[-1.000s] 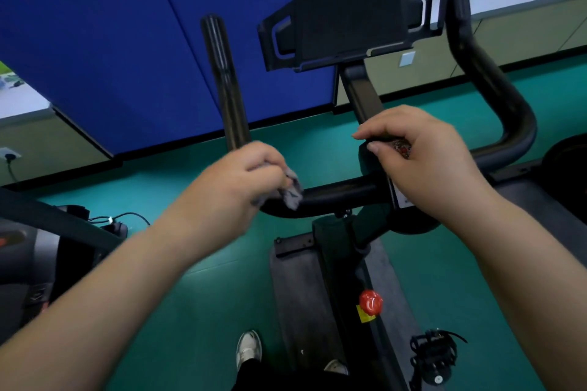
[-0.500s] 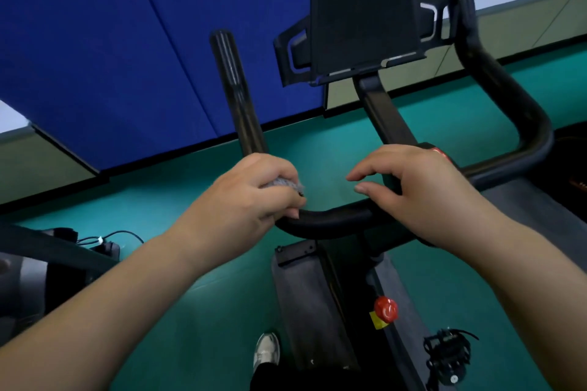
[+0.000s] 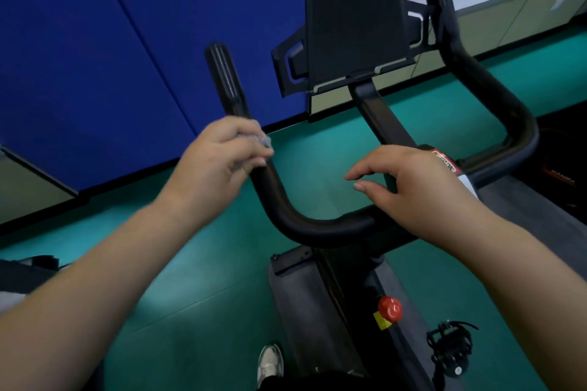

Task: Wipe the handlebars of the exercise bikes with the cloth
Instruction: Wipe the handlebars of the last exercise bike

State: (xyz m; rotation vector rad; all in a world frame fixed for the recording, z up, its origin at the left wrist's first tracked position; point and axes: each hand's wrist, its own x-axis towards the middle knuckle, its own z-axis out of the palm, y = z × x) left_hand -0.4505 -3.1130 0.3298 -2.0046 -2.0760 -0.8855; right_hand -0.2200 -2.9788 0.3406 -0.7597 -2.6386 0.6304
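Note:
A black exercise bike handlebar (image 3: 320, 227) curves in front of me, with a left upright grip (image 3: 224, 79) and a right loop (image 3: 495, 98). My left hand (image 3: 216, 162) grips a small grey cloth (image 3: 262, 140) wrapped round the left arm of the bar, partway up toward the grip. Most of the cloth is hidden under my fingers. My right hand (image 3: 413, 187) rests on the centre of the bar by the stem, fingers loosely bent, holding nothing.
A black tablet holder (image 3: 352, 32) stands above the stem. A red knob (image 3: 390, 308) and a pedal (image 3: 451, 347) sit lower on the frame. A blue wall panel (image 3: 111, 41) is to the left, green floor (image 3: 190, 295) below, and my shoe (image 3: 270, 362) is visible.
My left hand has slid the cloth from the lower bend of the bar up the left arm. My right hand stayed at the centre of the bar, its fingers now lifted.

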